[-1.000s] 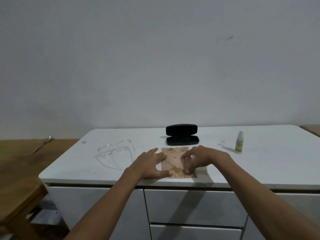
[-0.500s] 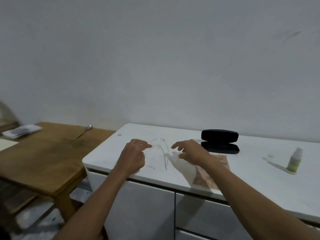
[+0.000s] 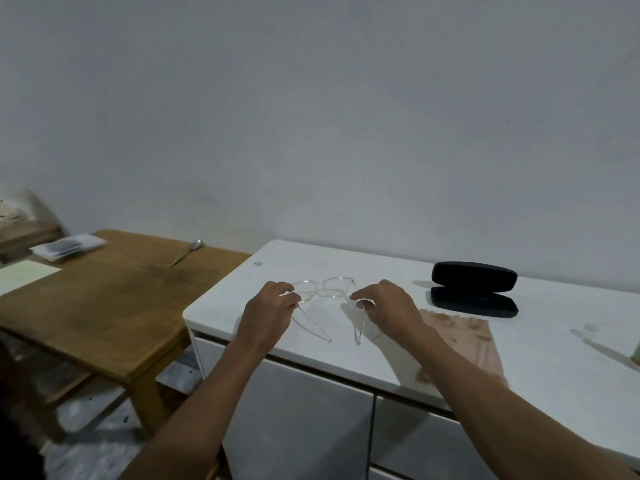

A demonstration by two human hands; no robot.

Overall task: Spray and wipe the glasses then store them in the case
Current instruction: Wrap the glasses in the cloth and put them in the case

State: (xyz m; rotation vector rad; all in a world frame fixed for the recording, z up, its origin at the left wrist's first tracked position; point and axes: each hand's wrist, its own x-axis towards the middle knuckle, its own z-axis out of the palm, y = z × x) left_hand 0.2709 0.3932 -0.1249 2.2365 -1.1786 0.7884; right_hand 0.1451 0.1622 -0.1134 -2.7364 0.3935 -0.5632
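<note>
Item 1, glasses (image 3: 323, 292): clear frame, arms unfolded toward me, at the left part of the white counter (image 3: 540, 355). My left hand (image 3: 268, 315) pinches the left hinge end and my right hand (image 3: 388, 306) pinches the right hinge end, fingers curled and clamped on the frame at both sides.

Item 2, case (image 3: 473, 289): black, lid open, at 3 o'clock from the glasses, well apart.

Item 3, cloth (image 3: 481, 348): pinkish, flat on the counter at 4 o'clock from the glasses, partly under my right forearm.

Item 4, spray bottle: only a sliver at the right edge; too little to describe.

Step in hand, as I judge: taking up the glasses. Whether spraying is done I cannot tell. Next move calls for a level lift with both hands, keeping my fingers off the lenses.
</note>
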